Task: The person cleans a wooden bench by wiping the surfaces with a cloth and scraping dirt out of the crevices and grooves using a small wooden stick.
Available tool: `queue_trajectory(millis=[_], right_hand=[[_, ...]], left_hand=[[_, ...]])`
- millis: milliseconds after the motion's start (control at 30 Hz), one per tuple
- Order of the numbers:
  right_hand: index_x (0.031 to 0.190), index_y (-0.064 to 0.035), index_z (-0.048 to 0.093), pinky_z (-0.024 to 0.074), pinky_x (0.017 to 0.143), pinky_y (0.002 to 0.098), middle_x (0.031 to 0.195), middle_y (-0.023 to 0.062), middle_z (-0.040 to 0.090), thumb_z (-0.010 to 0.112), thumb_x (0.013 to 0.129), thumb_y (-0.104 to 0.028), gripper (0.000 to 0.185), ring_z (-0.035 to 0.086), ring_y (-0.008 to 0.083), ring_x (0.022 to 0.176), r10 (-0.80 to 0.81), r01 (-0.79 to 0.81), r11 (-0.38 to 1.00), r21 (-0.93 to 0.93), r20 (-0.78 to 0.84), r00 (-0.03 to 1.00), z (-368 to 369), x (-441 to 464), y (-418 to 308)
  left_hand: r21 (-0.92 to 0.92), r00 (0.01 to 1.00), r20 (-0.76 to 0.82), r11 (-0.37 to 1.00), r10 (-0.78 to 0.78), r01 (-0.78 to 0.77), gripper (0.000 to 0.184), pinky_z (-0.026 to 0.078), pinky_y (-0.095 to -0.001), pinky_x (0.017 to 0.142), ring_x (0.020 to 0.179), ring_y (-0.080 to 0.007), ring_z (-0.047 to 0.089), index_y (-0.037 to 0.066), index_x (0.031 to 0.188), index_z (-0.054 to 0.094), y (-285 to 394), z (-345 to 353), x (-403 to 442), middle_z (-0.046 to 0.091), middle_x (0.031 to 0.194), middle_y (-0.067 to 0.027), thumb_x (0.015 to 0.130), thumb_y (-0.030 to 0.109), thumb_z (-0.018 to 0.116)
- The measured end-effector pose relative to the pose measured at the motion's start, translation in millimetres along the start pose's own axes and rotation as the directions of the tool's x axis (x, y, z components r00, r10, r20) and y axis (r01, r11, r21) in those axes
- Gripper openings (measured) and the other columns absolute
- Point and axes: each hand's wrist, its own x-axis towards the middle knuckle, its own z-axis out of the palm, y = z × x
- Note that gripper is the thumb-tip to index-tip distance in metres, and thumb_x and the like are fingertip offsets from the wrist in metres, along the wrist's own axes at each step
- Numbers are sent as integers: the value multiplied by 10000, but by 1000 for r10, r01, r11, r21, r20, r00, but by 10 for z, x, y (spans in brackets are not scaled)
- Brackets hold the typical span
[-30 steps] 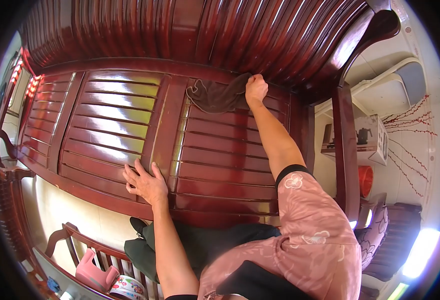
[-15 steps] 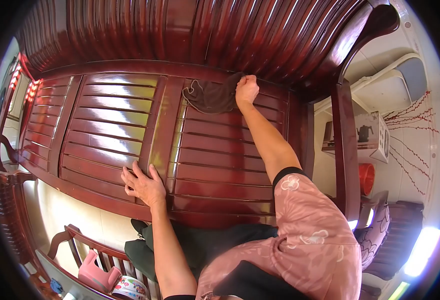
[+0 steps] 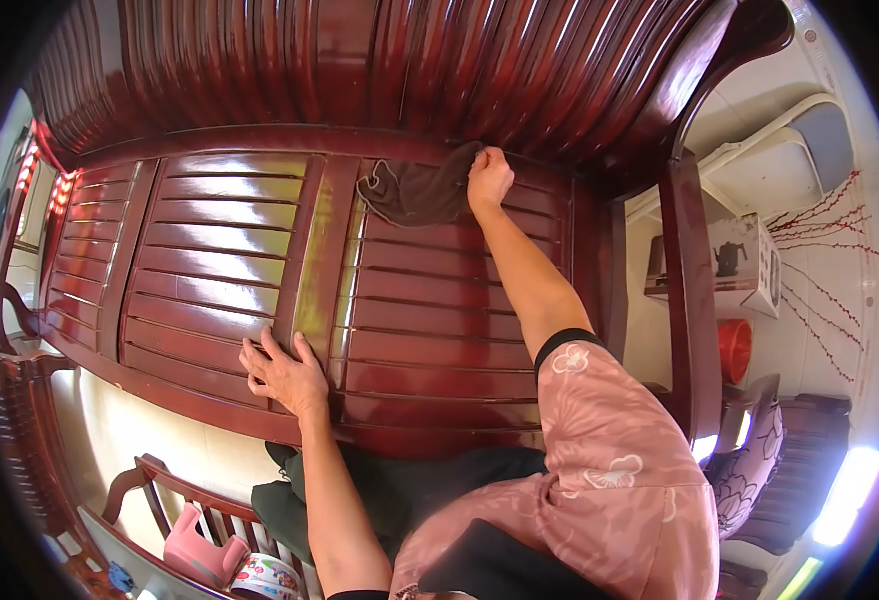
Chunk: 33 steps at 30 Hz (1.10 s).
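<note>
A dark brown cloth (image 3: 415, 193) lies crumpled on the slatted seat of a red-brown wooden bench (image 3: 430, 345), close to its backrest. My right hand (image 3: 491, 180) is closed on the cloth's right end, beside the foot of the backrest. Near the front edge of the seat, my left hand (image 3: 287, 374) rests with its fingers spread and holds nothing.
The curved backrest (image 3: 345, 70) rises behind the seat, and an armrest post (image 3: 693, 300) stands at the right. Beyond it are a folding chair (image 3: 775, 165), a box (image 3: 745, 262) and a red bucket (image 3: 735, 350). A pink watering can (image 3: 202, 552) is at the lower left.
My right hand has moved a little left with the cloth, whose left edge has also shifted left. My left hand stays at nearly the same place on the seat.
</note>
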Motion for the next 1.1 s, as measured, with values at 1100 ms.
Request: queue_trajectory(millis=[1100], right_hand=[[844,-67,703,554,718,482,777,208,692,693,865,-192,128,688,410,754,-153,171,983,-70,207,966,-114,182,106]], left_hand=[[22,1000,9,1000,-2,2,540,233,-582,1103,1448,-357,261,120,1414,472,44,-38,-16,320,1547,-198,969,411,569]])
